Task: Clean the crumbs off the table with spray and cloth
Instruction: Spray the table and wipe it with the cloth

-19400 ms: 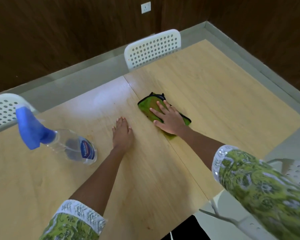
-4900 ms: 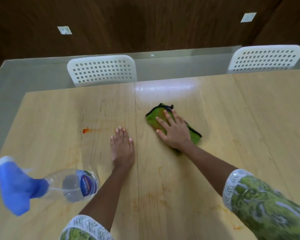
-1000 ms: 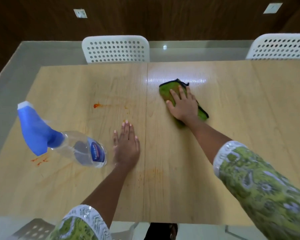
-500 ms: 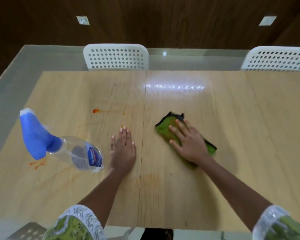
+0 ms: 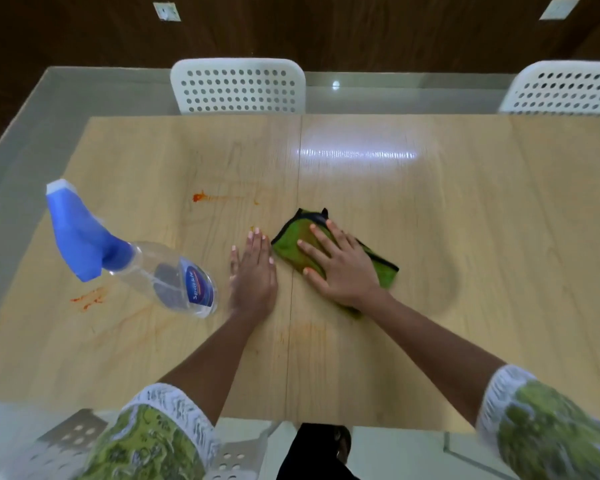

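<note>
A folded green cloth [image 5: 293, 243] with a dark edge lies on the light wooden table [image 5: 465, 237] near its middle seam. My right hand [image 5: 340, 268] presses flat on the cloth with straight, spread fingers. My left hand [image 5: 253, 271] rests flat on the bare table just left of the cloth, fingers together. A clear spray bottle [image 5: 174, 275] with a blue trigger head stands left of my left hand, untouched. Orange smears mark the table at the far left-centre [image 5: 200, 196] and near the left edge [image 5: 87, 299]. A faint orange patch [image 5: 305, 332] shows near the seam in front of me.
Two white perforated chairs stand at the far side, one opposite me [image 5: 238, 86] and one at the right [image 5: 565, 88]. Another chair's seat [image 5: 73, 438] shows below the near table edge. A dark wooden wall runs behind.
My right hand has pulled the cloth back from the far side of the table toward me and to the left, close to my left hand. My left hand and the bottle stay put.
</note>
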